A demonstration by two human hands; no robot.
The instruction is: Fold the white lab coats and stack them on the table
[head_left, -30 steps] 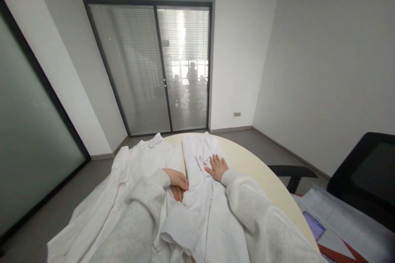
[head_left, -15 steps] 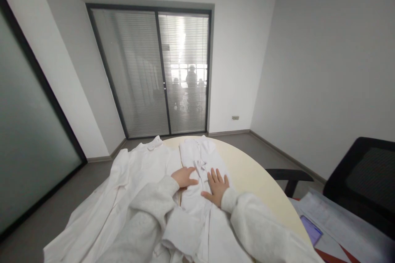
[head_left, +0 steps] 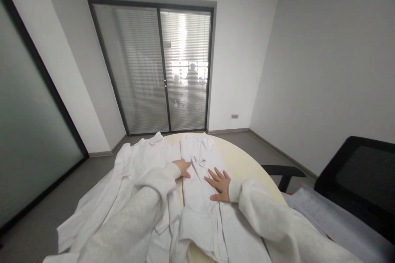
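A white garment lies folded into a long strip down the middle of a round cream table. My right hand rests flat on it with fingers spread, open. My left hand lies on the strip's left edge, fingers stretched forward and together, holding nothing. A second white garment is spread out to the left and hangs over the table's edge. Both my arms wear light grey sleeves.
A black mesh chair stands at the right, with papers on the table beside it. Glass doors with blinds fill the far wall; people show as silhouettes behind them. A frosted glass wall runs along the left.
My left hand has moved forward along the strip's left edge. My right hand has drawn back slightly toward me and stays flat on the garment.
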